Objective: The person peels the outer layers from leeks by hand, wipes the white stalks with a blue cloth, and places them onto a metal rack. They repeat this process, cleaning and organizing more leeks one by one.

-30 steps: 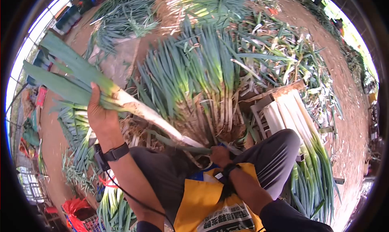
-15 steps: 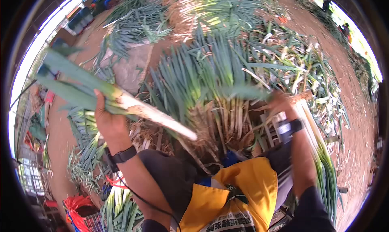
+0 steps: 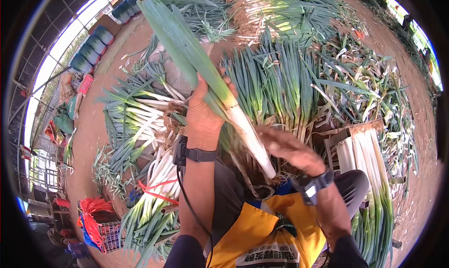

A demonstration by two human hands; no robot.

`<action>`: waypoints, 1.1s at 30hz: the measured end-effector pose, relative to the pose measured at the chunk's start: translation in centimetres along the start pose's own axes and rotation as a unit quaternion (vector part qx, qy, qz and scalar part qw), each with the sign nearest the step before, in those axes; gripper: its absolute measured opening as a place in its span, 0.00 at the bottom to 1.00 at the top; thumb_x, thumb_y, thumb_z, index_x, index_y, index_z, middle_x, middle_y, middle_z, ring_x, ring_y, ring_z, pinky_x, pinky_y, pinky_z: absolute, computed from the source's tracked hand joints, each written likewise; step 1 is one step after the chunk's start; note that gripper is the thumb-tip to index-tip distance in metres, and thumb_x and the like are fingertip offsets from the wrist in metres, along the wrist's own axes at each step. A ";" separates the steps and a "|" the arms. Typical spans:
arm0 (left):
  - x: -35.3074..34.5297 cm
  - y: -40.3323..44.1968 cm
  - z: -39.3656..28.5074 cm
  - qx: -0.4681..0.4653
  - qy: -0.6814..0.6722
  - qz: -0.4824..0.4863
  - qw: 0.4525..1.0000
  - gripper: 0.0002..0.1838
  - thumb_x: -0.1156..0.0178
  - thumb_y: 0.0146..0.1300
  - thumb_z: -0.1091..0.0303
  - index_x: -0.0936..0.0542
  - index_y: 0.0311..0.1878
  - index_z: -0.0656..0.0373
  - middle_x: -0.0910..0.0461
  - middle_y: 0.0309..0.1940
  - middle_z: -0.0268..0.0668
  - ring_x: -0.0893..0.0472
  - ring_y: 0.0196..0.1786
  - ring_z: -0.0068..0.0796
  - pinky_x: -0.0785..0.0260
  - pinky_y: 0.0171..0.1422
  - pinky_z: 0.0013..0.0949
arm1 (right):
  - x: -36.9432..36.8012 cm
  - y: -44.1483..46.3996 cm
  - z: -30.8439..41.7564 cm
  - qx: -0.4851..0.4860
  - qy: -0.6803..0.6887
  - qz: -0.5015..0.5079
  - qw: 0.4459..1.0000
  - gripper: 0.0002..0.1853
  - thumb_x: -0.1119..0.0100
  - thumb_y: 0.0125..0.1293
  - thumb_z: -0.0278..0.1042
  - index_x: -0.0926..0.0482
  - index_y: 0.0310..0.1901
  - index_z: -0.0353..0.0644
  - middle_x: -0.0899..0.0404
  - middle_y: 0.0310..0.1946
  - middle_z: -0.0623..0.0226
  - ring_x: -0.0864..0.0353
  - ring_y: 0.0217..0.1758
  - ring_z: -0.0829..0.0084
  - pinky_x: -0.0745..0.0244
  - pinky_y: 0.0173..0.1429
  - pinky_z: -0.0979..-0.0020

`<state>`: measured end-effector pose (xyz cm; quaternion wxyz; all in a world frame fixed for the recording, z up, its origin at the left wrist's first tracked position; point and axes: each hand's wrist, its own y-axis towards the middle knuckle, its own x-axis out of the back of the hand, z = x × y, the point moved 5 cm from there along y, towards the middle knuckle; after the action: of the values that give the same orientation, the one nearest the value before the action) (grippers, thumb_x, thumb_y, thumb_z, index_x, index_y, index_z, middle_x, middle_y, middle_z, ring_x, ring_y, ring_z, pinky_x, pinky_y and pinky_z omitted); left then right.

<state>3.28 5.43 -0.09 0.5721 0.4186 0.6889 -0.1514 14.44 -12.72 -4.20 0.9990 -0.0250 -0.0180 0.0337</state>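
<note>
My left hand (image 3: 206,106) is wrapped round a large leek (image 3: 245,127), whose green leaves point up and left and whose white root end points down and right. Close beside the white stalk, my right hand (image 3: 292,151) has its fingers stretched out; it is slightly blurred and holds nothing visible. Beyond my hands stands a dense row of unpeeled leeks (image 3: 280,81) with brown, dirty lower stalks. To the right, cleaned white leeks (image 3: 362,160) lie on a low rack, roots towards the back.
Leek piles (image 3: 140,116) lie at the left, with a bundle tied in red (image 3: 159,188) nearer me. Red ties hang on a crate (image 3: 112,235) at the lower left. Leaf scraps (image 3: 374,90) cover the ground at the right.
My left hand has carried the leek rightwards, its leaves now pointing more upward. My right hand went out to the right with a leaf, then came back to the stalk without it.
</note>
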 end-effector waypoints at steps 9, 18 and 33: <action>0.3 0.3 0.1 -0.014 0.185 -0.074 0.980 0.51 0.45 0.61 0.28 0.40 0.72 0.64 0.29 0.65 0.43 0.27 0.65 0.40 0.38 0.72 0.44 | -2.6 2.3 1.0 0.034 -0.052 -0.215 0.975 0.23 0.37 0.69 0.39 0.26 0.62 0.36 0.17 0.38 0.61 0.20 0.37 0.66 0.24 0.47 0.64; -0.7 -0.3 1.9 -0.075 0.318 -0.165 0.931 0.16 0.35 0.68 0.65 0.22 0.54 0.64 0.17 0.45 0.36 0.18 0.48 0.26 0.26 0.53 0.32 | -2.2 0.7 -0.7 0.057 -0.250 -0.308 0.916 0.24 0.39 0.69 0.42 0.27 0.58 0.33 0.18 0.36 0.40 0.18 0.39 0.42 0.23 0.43 0.54; 0.5 -0.2 3.7 0.024 0.194 -0.118 0.974 0.19 0.39 0.71 0.64 0.25 0.59 0.65 0.19 0.51 0.41 0.18 0.53 0.36 0.25 0.60 0.43 | -1.3 1.8 -0.3 -0.011 0.319 -0.294 0.901 0.17 0.38 0.71 0.32 0.23 0.58 0.34 0.18 0.47 0.64 0.20 0.48 0.76 0.26 0.55 0.71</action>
<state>5.64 2.97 -1.74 0.3952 0.3699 0.8273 -0.1503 13.01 -11.05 -4.69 0.9153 -0.0393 0.2949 -0.2716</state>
